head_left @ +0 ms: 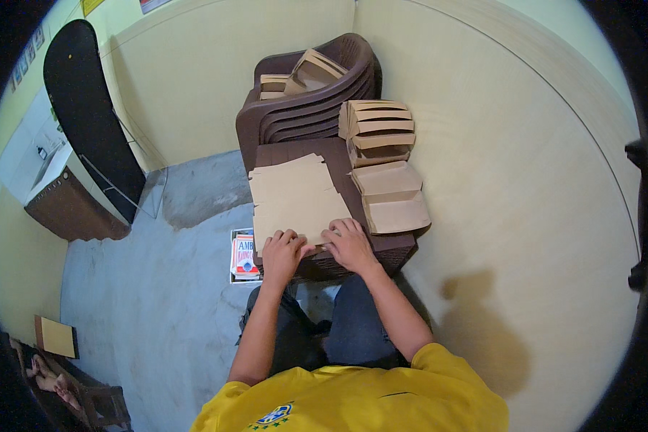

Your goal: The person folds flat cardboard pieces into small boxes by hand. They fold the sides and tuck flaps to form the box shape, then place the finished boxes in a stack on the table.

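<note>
A flat brown cardboard box blank, with slits along its edges, lies on the dark brown plastic surface before me. Its near edge is between my left hand and my right hand. Both sets of fingers are bent over that edge and grip it, with the thumbs close together near the middle. The thumbs' undersides are hidden. To the right of the blank lies a folded open cardboard box. Behind it stand several nested cardboard boxes.
Stacked brown plastic chairs stand at the back, with more folded cardboard boxes on the top seat. A white crate of printed packets sits on the floor at left. Farther left are a tall black board and a counter. The wall is close at right.
</note>
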A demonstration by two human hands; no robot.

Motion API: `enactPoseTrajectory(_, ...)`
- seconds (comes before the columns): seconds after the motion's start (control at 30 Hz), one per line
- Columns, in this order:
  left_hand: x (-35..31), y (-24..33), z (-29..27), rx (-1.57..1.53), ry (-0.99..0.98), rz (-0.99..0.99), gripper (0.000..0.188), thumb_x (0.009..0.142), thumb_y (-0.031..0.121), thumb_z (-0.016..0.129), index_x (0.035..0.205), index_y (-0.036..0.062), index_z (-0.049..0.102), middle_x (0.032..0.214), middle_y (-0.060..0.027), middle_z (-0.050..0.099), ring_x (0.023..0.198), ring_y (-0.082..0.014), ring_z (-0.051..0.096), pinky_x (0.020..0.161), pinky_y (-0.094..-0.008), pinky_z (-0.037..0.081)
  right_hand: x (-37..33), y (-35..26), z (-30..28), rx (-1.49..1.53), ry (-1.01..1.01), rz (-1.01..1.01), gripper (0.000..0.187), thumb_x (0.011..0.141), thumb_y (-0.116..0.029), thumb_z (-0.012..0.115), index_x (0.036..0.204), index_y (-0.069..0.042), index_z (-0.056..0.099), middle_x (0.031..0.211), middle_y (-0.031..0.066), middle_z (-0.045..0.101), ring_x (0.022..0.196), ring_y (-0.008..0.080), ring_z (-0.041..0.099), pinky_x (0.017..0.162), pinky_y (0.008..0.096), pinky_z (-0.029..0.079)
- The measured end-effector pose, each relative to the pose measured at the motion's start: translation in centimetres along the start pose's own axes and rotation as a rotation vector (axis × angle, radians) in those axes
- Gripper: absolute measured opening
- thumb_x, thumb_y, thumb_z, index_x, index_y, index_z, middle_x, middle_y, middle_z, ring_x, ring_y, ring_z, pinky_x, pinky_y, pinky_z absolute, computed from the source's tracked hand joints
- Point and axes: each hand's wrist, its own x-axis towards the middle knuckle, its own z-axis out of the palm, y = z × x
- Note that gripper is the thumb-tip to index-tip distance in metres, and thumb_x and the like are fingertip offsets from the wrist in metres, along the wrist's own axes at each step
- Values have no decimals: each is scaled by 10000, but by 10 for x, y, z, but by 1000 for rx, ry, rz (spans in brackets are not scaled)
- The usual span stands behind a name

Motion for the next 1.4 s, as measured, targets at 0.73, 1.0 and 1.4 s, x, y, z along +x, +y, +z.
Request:
enactPoseTrajectory(0.73, 46, -20, 17, -129, 82, 87, 303, 930, 255, 773, 1164, 64, 772, 1396, -106, 645, 1361, -384, 593, 1162, -547, 454, 114, 44, 54, -41, 38, 415, 614, 824, -404, 904, 1324, -116, 695, 1270, 102, 628, 1286, 310, 553, 1057, 499, 470)
enactPoseTrajectory(1.0, 42, -25, 42, 76, -185, -139, 561, 1121, 474, 448, 1655, 305, 480, 1774, -102, 338, 1658, -370, 234, 1340, -604, 138, 1, -44, 38, -200, -183, 197, 830, 1048, -589, 577, 1608, 16, 474, 1717, 221, 384, 1622, 365, 306, 1310, 611, 205)
enactPoseTrajectory(1.4, 45, -28, 37, 43, -260, -117, 551, 1143, 432, 400, 1677, 304, 445, 1785, -75, 319, 1667, -369, 203, 1353, -581, 113, 8, -91, 24, -231, -309, 319, 1179, 1005, -848, 339, 1653, 135, 276, 1758, 293, 259, 1679, 367, 156, 1301, 699, 30)
